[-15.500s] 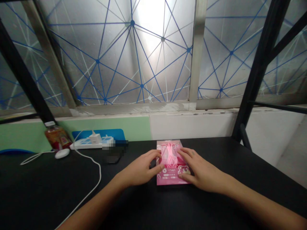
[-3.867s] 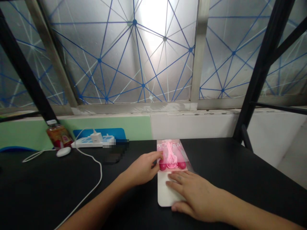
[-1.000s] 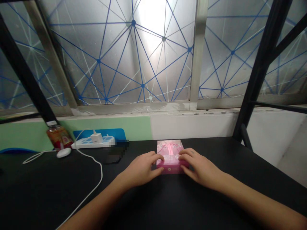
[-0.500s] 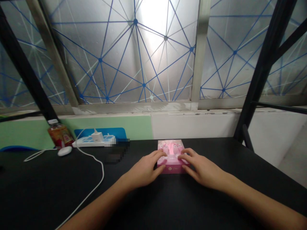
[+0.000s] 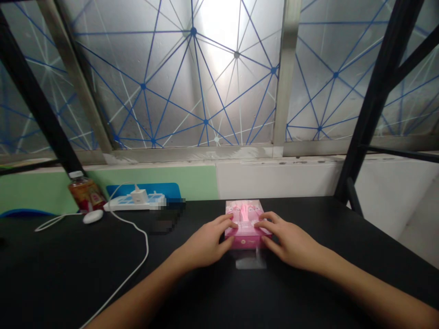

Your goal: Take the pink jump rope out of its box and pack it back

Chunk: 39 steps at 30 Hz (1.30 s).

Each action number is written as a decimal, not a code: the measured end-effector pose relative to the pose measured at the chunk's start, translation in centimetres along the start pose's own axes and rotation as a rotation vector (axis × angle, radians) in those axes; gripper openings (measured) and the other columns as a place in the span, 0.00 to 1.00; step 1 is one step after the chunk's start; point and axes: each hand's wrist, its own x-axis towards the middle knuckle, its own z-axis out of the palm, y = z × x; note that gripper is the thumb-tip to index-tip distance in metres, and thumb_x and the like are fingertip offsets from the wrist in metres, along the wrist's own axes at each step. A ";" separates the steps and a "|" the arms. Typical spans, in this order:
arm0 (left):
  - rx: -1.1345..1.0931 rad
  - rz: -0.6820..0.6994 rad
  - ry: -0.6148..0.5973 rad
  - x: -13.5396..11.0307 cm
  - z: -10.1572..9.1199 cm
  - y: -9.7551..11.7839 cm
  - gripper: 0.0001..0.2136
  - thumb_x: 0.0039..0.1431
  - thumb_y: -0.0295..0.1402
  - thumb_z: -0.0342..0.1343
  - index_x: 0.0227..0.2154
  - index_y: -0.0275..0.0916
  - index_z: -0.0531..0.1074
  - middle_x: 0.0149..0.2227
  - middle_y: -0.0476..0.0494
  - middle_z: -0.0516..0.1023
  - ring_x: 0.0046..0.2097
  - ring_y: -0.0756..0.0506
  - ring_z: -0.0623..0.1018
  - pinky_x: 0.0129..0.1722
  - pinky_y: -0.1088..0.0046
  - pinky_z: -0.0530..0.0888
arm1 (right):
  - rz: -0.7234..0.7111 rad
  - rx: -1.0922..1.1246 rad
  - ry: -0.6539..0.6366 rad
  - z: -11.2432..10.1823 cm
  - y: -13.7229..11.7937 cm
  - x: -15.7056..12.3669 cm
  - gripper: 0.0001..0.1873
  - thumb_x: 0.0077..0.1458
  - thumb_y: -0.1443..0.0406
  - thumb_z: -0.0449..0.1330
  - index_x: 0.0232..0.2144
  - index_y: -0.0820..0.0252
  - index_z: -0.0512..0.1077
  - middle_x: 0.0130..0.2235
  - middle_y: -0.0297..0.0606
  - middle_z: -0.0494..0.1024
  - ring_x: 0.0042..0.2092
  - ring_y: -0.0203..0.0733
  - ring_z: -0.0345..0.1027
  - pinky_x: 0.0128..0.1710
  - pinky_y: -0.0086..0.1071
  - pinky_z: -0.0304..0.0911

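My two hands hold one pink box.
My left hand [image 5: 206, 245] and my right hand [image 5: 291, 242] are both curled and grip the pink box [image 5: 246, 243] from its two sides, with my fingers lying on its top edges. The box lies flat on the black table [image 5: 308, 297], right in front of me, and its long side points away from me. One clear plastic sheet [image 5: 251, 261] lies on the table, just by the near end of the box. Off to my left are one orange bottle [image 5: 85, 194], one white power strip [image 5: 133, 205] with one white plug [image 5: 137, 196] in it, one white mouse [image 5: 93, 216] and one white cord [image 5: 139, 233].
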 end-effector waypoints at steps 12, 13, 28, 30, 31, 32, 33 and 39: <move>-0.040 0.044 -0.033 0.2 -0.6 -0.1 0.16 0.61 0.29 0.52 0.52 0.43 0.70 0.62 0.41 0.66 0.64 0.42 0.64 0.63 0.63 0.62 | -0.025 -0.141 -0.021 -1.1 -0.2 -0.2 0.18 0.62 0.61 0.55 0.54 0.55 0.70 0.55 0.44 0.71 0.51 0.50 0.69 0.51 0.43 0.65; -0.041 0.046 -0.031 0.2 -0.5 0.0 0.16 0.62 0.31 0.52 0.52 0.43 0.71 0.62 0.42 0.66 0.64 0.42 0.64 0.62 0.63 0.62 | -0.033 -0.178 -0.011 -1.1 -0.3 -0.1 0.17 0.63 0.61 0.54 0.53 0.56 0.71 0.54 0.44 0.73 0.51 0.51 0.69 0.51 0.44 0.65; -0.040 0.011 -0.047 0.9 -0.4 0.3 0.16 0.69 0.40 0.45 0.53 0.43 0.72 0.60 0.44 0.69 0.62 0.42 0.66 0.61 0.63 0.63 | -0.029 -0.247 -0.122 -1.7 -1.3 -0.9 0.43 0.44 0.53 0.71 0.60 0.61 0.64 0.62 0.52 0.63 0.60 0.61 0.57 0.58 0.55 0.55; -0.031 0.010 -0.041 1.2 -0.1 0.3 0.15 0.68 0.39 0.48 0.52 0.43 0.72 0.61 0.43 0.68 0.62 0.42 0.66 0.61 0.63 0.63 | -0.109 -0.253 -0.147 -2.2 -1.9 -1.3 0.47 0.42 0.52 0.72 0.61 0.61 0.62 0.65 0.54 0.58 0.65 0.64 0.48 0.62 0.59 0.45; -0.027 0.014 -0.035 1.3 0.1 0.4 0.15 0.67 0.38 0.49 0.52 0.43 0.72 0.61 0.43 0.68 0.62 0.42 0.66 0.61 0.64 0.63 | -0.167 -0.239 -0.159 -2.5 -2.2 -1.5 0.42 0.45 0.53 0.70 0.60 0.59 0.64 0.65 0.53 0.58 0.66 0.62 0.47 0.63 0.58 0.43; -0.024 0.020 -0.026 1.4 0.2 0.5 0.14 0.66 0.38 0.51 0.51 0.43 0.73 0.60 0.43 0.69 0.62 0.42 0.66 0.61 0.64 0.63 | -0.229 -0.207 -0.169 -2.8 -2.6 -1.7 0.34 0.51 0.54 0.67 0.58 0.57 0.66 0.65 0.50 0.59 0.65 0.59 0.49 0.63 0.55 0.43; -0.023 0.027 -0.017 1.5 0.4 0.6 0.14 0.65 0.37 0.52 0.50 0.43 0.73 0.60 0.43 0.69 0.62 0.42 0.67 0.61 0.65 0.63 | -0.280 -0.163 -0.187 -3.1 -3.0 -1.9 0.25 0.56 0.56 0.63 0.55 0.56 0.69 0.62 0.47 0.64 0.63 0.54 0.54 0.62 0.51 0.47; -0.046 -0.021 0.044 1.4 0.4 1.1 0.13 0.64 0.36 0.52 0.50 0.43 0.72 0.56 0.44 0.73 0.55 0.41 0.73 0.54 0.66 0.70 | -0.362 -0.014 -0.343 -2.8 -4.4 -2.7 0.10 0.59 0.69 0.54 0.38 0.57 0.75 0.39 0.38 0.79 0.43 0.42 0.72 0.46 0.34 0.64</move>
